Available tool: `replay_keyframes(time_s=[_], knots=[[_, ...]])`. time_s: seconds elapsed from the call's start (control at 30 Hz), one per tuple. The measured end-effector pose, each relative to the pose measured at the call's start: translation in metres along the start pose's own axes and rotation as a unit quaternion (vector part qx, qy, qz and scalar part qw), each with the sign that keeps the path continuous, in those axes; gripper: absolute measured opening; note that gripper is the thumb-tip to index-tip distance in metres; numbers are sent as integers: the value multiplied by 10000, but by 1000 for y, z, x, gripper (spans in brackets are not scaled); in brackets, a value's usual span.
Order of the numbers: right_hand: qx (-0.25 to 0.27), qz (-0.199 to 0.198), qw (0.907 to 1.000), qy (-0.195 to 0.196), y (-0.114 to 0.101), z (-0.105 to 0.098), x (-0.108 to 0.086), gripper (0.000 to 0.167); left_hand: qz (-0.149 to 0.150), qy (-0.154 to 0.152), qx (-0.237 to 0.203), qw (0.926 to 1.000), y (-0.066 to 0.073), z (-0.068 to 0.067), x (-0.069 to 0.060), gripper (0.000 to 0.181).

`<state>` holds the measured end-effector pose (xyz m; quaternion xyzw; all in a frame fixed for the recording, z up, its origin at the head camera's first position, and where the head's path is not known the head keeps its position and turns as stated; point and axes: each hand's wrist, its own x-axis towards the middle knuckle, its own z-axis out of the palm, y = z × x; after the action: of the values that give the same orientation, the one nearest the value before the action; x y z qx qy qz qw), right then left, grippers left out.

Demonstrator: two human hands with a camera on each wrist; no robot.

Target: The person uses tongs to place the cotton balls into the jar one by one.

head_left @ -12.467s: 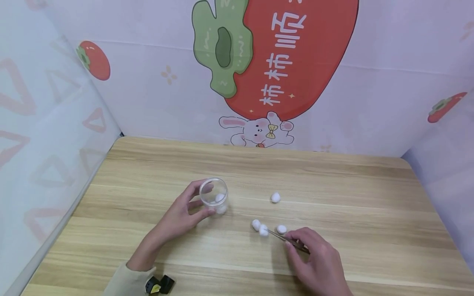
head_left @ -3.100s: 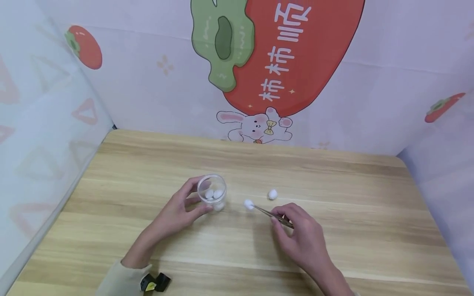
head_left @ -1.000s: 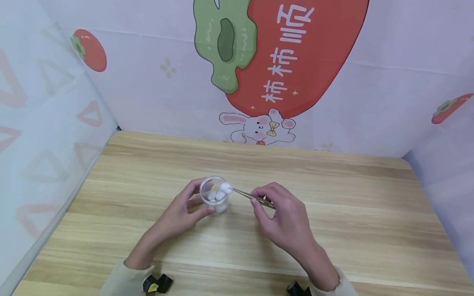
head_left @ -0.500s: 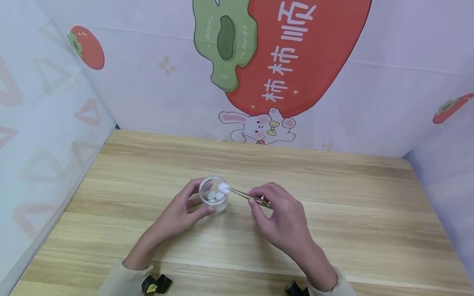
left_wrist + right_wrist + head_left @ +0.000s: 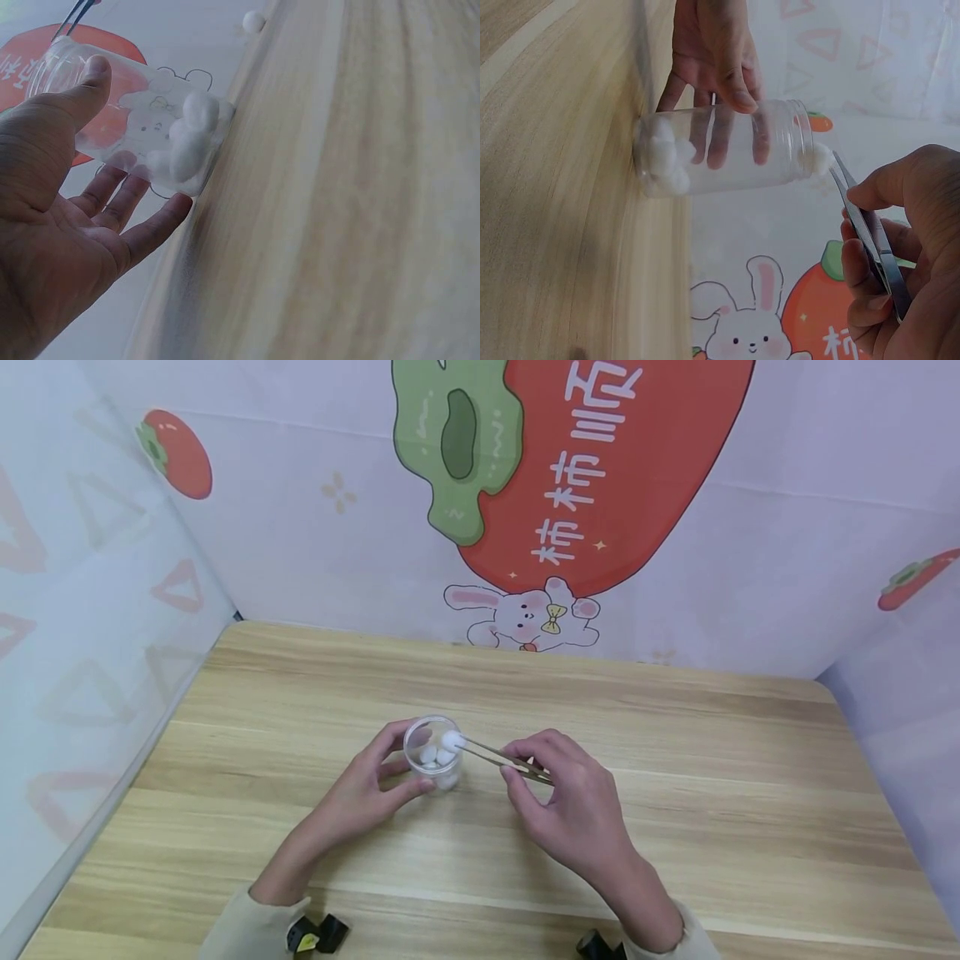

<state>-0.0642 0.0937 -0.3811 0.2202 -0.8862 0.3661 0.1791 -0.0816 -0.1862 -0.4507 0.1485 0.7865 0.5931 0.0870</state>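
Observation:
My left hand holds a clear plastic jar upright on the table, thumb on one side and fingers on the other. Several cotton balls lie at its bottom. In my right hand a pair of metal tweezers is pinched between thumb and fingers. One cotton ball sits at the jar's open mouth, right at the tweezers' tips. Those tips stand slightly apart. A further cotton ball rests on the table in the left wrist view; in the head view it cannot be seen.
The wooden table reaches back to a printed cloth wall with a rabbit and persimmon, and cloth also hangs at both sides. Black wrist devices show near the front edge.
Earlier, several cotton balls lay on the table and the jar held fewer. The tweezers have carried one ball left to the jar's mouth. In the last half second their arms have spread.

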Motion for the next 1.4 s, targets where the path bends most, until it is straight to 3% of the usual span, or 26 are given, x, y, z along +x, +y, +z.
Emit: replay_keyframes(time_s=[0.27, 0.63, 0.9, 1.4], knots=[[27, 6, 10000, 17, -1, -2, 0, 17, 39, -19, 72, 10000, 2, 0, 0, 74], [66, 415, 9991, -87, 2, -5, -6, 20, 1, -43, 13, 10000, 1, 2, 2, 71], [-65, 499, 9987, -116, 7, -6, -10, 22, -48, 19, 84, 10000, 0, 0, 0, 74], [-298, 703, 9970, 94, 28, -26, -34, 30, -31, -15, 9, 10000, 1, 0, -1, 73]])
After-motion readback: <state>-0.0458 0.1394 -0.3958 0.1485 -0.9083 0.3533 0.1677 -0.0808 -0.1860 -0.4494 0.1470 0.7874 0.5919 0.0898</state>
